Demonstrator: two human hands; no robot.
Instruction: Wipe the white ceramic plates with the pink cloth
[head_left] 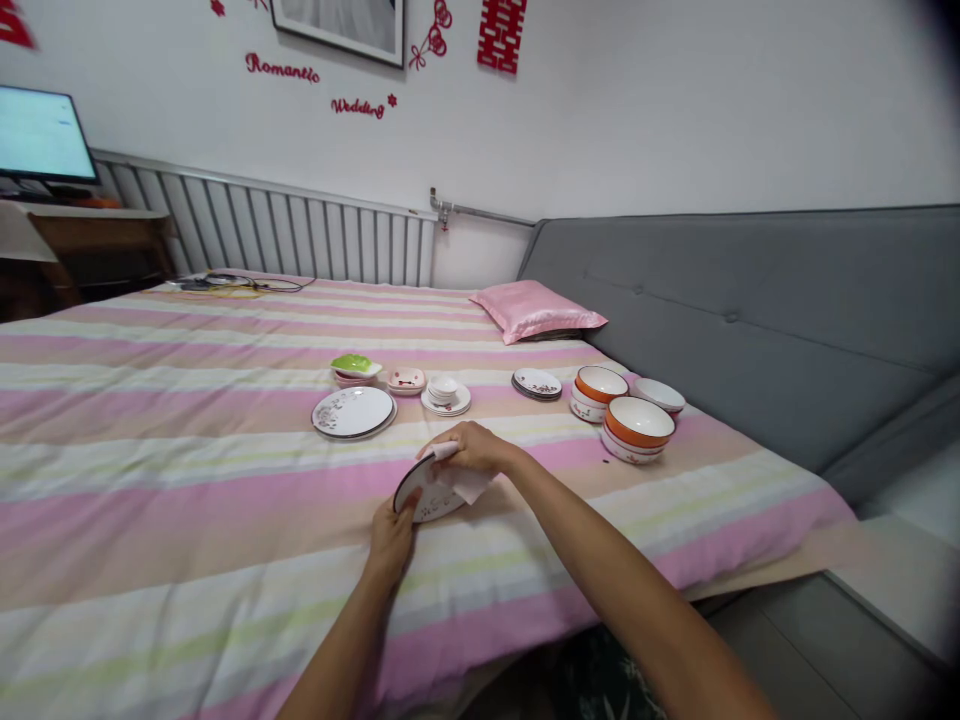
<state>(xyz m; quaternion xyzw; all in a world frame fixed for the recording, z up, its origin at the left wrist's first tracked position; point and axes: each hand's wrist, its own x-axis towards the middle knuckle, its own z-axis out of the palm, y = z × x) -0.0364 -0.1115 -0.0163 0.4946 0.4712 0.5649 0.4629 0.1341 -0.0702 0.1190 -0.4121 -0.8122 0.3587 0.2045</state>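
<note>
A white plate (429,497) with a dark rim and a floral print is tilted up above the near part of the bed. My left hand (394,535) grips its lower left edge, with the thumb on the printed face. At the plate's upper right edge, my right hand (472,450) is closed on a white cloth or tissue (472,482) and presses it over the rim. Part of the plate is hidden behind the cloth and the right hand's fingers.
Beyond my hands on the striped bedsheet (225,530) lie large plates (355,411), a green leaf-shaped dish (354,364), a pink-white dish (406,379), small stacked bowls (442,388) and dark-rimmed plates (537,381). Orange and white bowls (639,422) are stacked at right, near the grey headboard (720,300).
</note>
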